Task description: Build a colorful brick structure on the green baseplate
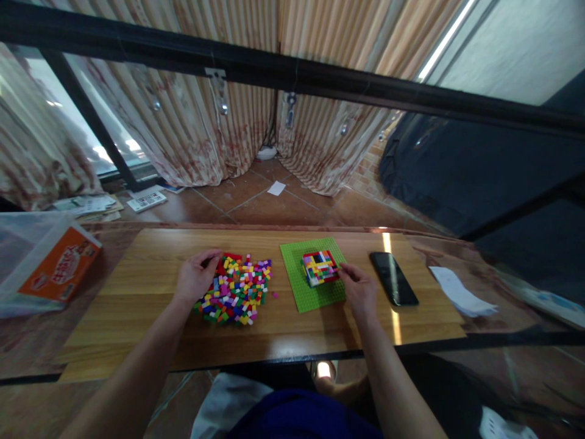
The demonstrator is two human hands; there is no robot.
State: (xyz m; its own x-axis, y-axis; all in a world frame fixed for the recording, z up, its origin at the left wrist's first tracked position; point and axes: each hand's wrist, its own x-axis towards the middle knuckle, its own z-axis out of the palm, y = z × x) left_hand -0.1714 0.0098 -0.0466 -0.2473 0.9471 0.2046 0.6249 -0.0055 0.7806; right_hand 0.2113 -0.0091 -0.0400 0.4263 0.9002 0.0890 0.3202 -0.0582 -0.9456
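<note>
My left hand is at the upper left edge of a loose pile of small colourful toy bricks, thumb and fingers closed together. Whatever sits between those fingertips is too small to make out. On a green studded baseplate stands a low block built of many-coloured bricks, with a dark gap in its top. My right hand reaches in from the right, its fingers pinched at the build's right side. Its fingertips hide what they may hold. A single pink brick lies between pile and baseplate.
A black phone lies on the wooden table, right of my right hand. White paper is further right. At the far left stands a clear plastic box with an orange label. A dark rail crosses beyond the table.
</note>
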